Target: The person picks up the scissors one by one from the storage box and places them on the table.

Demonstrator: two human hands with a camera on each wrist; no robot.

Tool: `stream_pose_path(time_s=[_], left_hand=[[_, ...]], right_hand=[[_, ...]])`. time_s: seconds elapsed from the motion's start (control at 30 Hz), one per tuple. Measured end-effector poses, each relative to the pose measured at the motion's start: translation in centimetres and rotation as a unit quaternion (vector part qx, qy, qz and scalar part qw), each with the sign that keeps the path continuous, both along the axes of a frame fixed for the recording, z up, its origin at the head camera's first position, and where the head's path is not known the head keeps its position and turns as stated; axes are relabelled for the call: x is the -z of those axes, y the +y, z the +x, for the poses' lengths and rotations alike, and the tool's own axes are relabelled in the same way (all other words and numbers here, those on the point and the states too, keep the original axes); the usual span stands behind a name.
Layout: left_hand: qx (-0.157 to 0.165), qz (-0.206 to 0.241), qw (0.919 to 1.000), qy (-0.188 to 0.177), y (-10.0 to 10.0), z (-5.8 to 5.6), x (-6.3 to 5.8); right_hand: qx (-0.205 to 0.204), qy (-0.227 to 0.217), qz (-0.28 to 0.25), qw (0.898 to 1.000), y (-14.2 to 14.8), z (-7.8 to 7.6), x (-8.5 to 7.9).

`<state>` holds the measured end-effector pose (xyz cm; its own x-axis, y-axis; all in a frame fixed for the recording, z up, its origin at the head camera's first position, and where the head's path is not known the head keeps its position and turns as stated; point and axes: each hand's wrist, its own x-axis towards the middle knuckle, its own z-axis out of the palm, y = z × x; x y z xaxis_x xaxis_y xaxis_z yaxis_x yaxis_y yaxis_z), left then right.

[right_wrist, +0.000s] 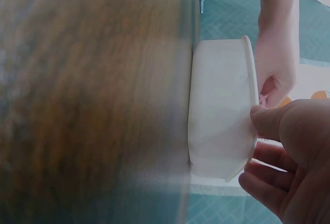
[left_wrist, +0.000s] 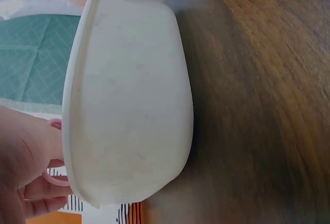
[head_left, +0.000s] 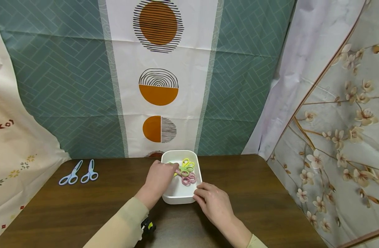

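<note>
A white plastic bin [head_left: 178,199] stands on the table with several small scissors in it. Yellow scissors [head_left: 186,161] and green scissors [head_left: 184,169] lie towards its far right, above pink scissors [head_left: 186,181]. My left hand [head_left: 160,175] reaches over the left rim and pinches pink scissors, whose handle loop [left_wrist: 58,178] shows by the fingers in the left wrist view; the blades are mostly hidden. At the near right corner, my right hand [head_left: 215,203] grips the bin's rim, thumb [right_wrist: 265,118] on the outside.
Two light-blue scissors, one [head_left: 70,175] beside the other [head_left: 90,174], lie on the brown wooden table [head_left: 115,193] at the left. Behind the table hangs a patterned curtain [head_left: 245,86], and a floral cloth [head_left: 332,155] drapes down on the right.
</note>
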<state>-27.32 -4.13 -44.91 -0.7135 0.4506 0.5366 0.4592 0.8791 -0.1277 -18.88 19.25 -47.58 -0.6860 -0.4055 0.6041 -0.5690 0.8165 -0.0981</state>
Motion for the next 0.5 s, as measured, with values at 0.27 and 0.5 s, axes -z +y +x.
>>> stream_pose_path(time_s=[0.27, 0.5], left_hand=[[0.005, 0.064, 0.9979, 0.011, -1.7, 1.0, -0.5], [0.025, 0.13, 0.9911, 0.012, -3.5, 2.3, -1.3]], right_hand=[[0.001, -0.007, 0.0, 1.0, -0.1, 0.0, 0.1], [-0.003, 0.01, -0.004, 1.0, 0.0, 0.0, 0.1]])
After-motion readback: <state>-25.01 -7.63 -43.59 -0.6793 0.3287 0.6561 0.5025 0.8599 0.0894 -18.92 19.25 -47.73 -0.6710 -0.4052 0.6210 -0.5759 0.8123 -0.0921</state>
